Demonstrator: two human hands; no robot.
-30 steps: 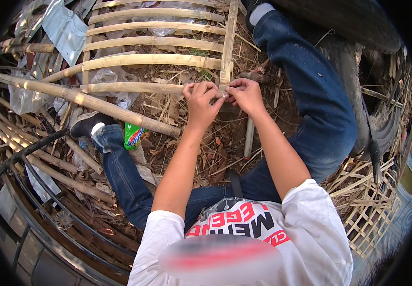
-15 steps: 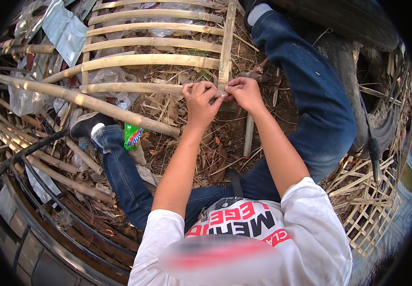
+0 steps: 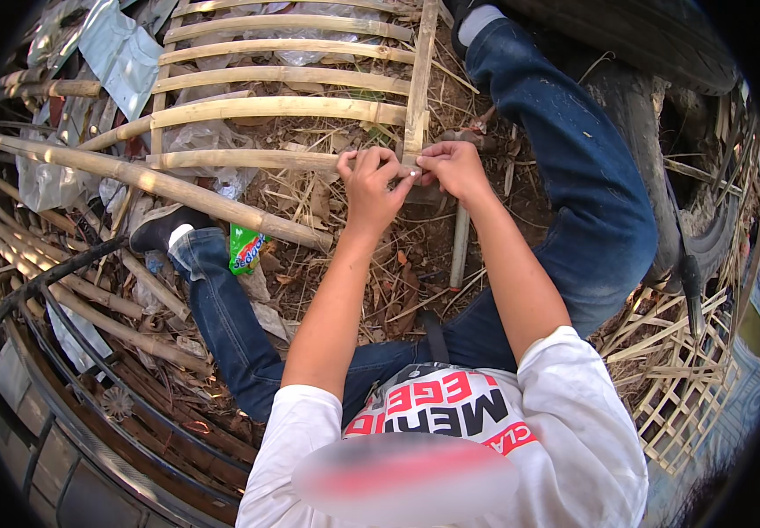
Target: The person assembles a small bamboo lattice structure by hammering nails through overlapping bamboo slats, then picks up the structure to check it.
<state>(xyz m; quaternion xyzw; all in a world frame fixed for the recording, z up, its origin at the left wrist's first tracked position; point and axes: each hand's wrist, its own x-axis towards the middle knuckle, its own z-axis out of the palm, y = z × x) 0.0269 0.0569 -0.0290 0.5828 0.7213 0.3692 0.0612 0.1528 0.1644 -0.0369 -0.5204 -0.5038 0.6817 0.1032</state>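
Currently the left hand is half-curled, fingertips at the right end of the nearest slat; right hand has thumb and forefinger pinched in by the foot of the crosspiece. Can't tell what either one grips. Bamboo slat frame spans littered ground ahead, green packet by the left shin.

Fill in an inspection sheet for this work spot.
Surface: soil strewn with straw.
Job's things: bamboo frame, slats running left to right.
Clutter: clear plastic bag, green wrapper, long bamboo pole.
Grips: left grip and right grip at the frame's near right corner; exact hold unclear.
Cables: nothing certain; black cord-like piece at right.
Surroundings: black metal rack left, woven lattice right.
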